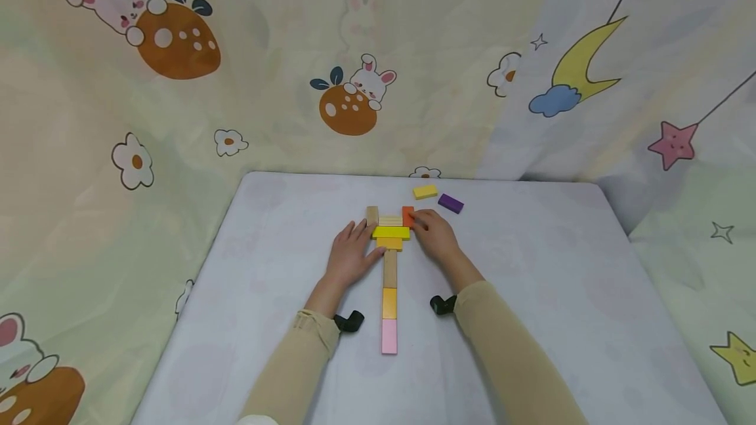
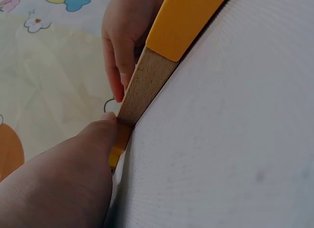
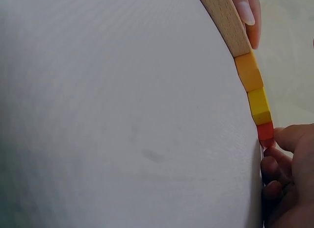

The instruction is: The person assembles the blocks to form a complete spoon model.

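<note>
A flat figure of blocks lies on the table. From near to far run a pink block (image 1: 389, 336), an orange-yellow block (image 1: 390, 303), a long wooden block (image 1: 390, 269), a shorter orange block (image 1: 390, 243) and a yellow crosswise block (image 1: 392, 232). Beyond it are pale wooden pieces (image 1: 390, 220), with an upright wooden block (image 1: 372, 214) left and a red-orange block (image 1: 408, 216) right. My left hand (image 1: 351, 256) rests along the left side, fingers extended, thumb by the orange block. My right hand (image 1: 436, 236) pinches the red-orange block; its far fingertips are partly hidden.
A loose yellow block (image 1: 425, 192) and a purple block (image 1: 451, 203) lie near the far edge, beyond the right hand. The white table (image 1: 283, 215) meets a patterned cloth (image 1: 266, 97) behind. Black wrist cameras (image 1: 350, 321) sit at both cuffs.
</note>
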### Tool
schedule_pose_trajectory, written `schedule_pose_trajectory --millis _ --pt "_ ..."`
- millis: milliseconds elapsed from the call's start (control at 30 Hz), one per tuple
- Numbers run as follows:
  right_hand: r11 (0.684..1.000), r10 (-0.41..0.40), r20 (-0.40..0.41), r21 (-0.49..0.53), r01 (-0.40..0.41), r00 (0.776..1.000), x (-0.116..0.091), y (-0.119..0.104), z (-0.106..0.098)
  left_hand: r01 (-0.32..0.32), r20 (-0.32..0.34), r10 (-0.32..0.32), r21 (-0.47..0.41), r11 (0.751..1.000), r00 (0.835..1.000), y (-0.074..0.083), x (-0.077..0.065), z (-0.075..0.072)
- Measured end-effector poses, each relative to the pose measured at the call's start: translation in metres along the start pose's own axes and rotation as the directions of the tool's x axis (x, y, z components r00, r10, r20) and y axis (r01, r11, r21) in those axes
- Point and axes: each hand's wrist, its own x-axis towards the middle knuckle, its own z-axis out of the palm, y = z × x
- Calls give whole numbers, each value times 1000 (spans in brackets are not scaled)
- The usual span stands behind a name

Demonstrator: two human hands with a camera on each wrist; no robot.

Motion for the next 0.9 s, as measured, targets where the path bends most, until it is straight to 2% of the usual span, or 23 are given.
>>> schedule_pose_trajectory --millis 400,500,700,900 --pt "1000 1 -30 -6 -2 1000 -2 2 1 10 -7 -10 -31 999 1000 4 0 -1" --pt "1000 8 -14 10 -8 1000 -3 2 -1 3 -8 -3 -32 999 1000 4 1 -1" --pt "996 60 38 67 -63 997 -8 5 -15 16 7 -16 -27 1000 1000 4 -1 -1" --pt "992 99 -48 81 -95 994 -9 21 -37 29 22 -28 -34 999 999 5 0 -4"
